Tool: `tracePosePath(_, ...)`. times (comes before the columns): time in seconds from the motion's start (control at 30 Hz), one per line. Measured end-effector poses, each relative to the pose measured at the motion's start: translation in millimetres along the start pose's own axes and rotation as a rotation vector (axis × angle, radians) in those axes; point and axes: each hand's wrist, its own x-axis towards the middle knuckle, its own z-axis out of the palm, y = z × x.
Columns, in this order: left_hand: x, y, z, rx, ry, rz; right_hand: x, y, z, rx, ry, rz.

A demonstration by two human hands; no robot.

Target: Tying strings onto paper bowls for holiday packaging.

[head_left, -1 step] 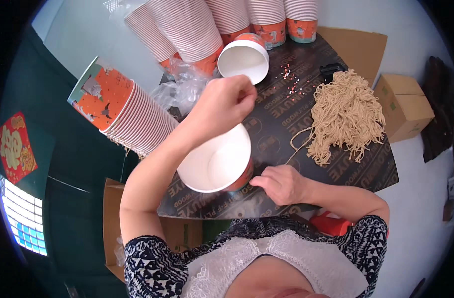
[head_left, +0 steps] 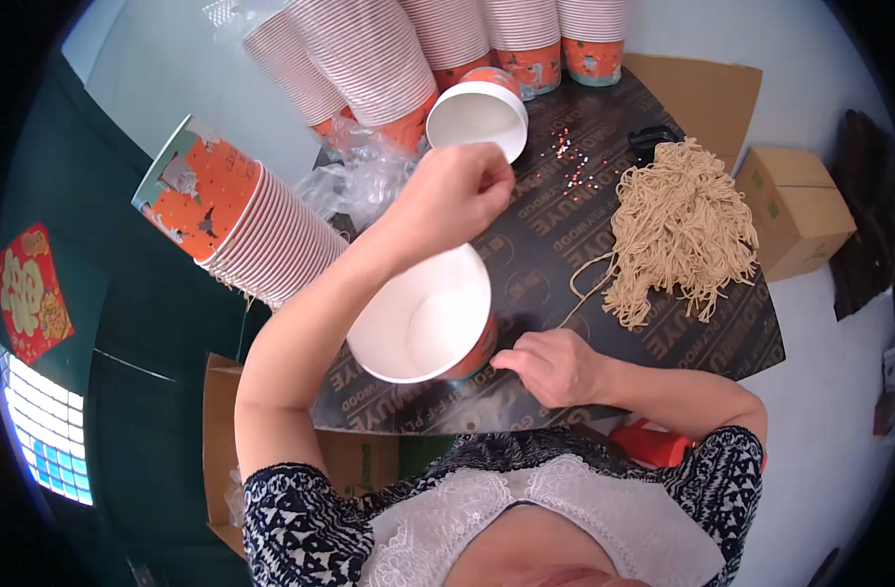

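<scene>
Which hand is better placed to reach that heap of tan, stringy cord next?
Probably the right hand: it is nearer the tan heap, and a loose strand trails toward it. The left hand is farther, across the white-lined paper cup.

On the worktop (head_left: 565, 223), one cup (head_left: 430, 328) is near the front edge. The heap of cord (head_left: 682, 235) lies by the right edge. Along the back edge are cup stacks (head_left: 533, 27); before them is another cup (head_left: 475, 115), left of small bits (head_left: 565, 149).

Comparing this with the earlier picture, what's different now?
The left hand has moved slightly right; nothing was visibly taken hold of or let go. The right hand, front cup, cup stacks and yarn stayed put.
</scene>
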Motion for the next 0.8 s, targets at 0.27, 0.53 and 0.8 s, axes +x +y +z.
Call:
tracePosePath(0.27,110.8,-48.2,56.1,0.12,-0.094,-0.063,-5.0,-0.1,-1.8,0.18,0.053,0.183)
tracePosePath(0.53,92.4,-48.3,46.6,0.027,0.075,-0.018,-4.2,0.1,-0.9,0.233,0.09,0.237)
tracePosePath(0.8,-61.6,15.8,-15.8,0.025,0.059,0.096,2.5,16.9,-18.0,0.287,0.236,0.553)
